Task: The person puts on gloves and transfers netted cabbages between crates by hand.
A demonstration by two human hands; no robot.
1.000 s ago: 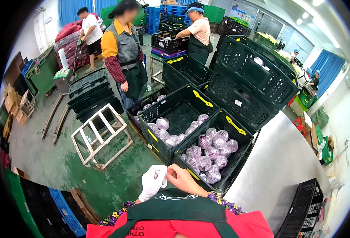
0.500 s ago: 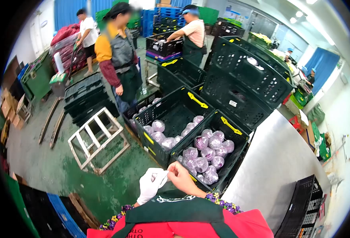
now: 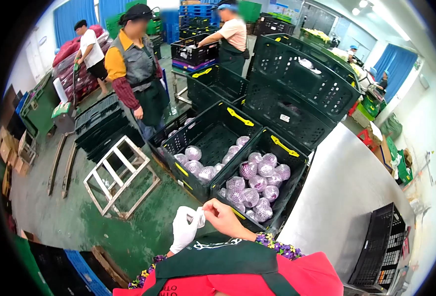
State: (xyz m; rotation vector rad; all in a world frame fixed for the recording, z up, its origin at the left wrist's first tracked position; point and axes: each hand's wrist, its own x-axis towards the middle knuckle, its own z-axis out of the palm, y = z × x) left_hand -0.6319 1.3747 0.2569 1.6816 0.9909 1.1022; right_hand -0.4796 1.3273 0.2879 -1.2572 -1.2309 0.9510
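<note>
My left hand (image 3: 183,230) wears a white glove and has its fingers closed. My bare right hand (image 3: 223,218) pinches a limp white glove (image 3: 200,217) between thumb and fingers, right against the gloved hand. Where the two white fabrics meet, the edges are hard to tell apart. Just beyond my hands stands a dark green crate (image 3: 289,170) with several purple round items (image 3: 250,197) in white foam netting. Left of it, another dark green crate (image 3: 213,129) holds more netted items (image 3: 193,153) along its near side.
A steel table (image 3: 346,182) is on my right, with a black crate (image 3: 379,246) at its near end. A white metal frame (image 3: 121,177) stands on the wet floor at left. One co-worker (image 3: 139,79) stands beyond the crates; another (image 3: 232,39) reaches into a black crate.
My hands stay together; the white glove between them now hangs lower and shows more. My view has shifted slightly. The co-worker at the far left has shifted with a handle.
</note>
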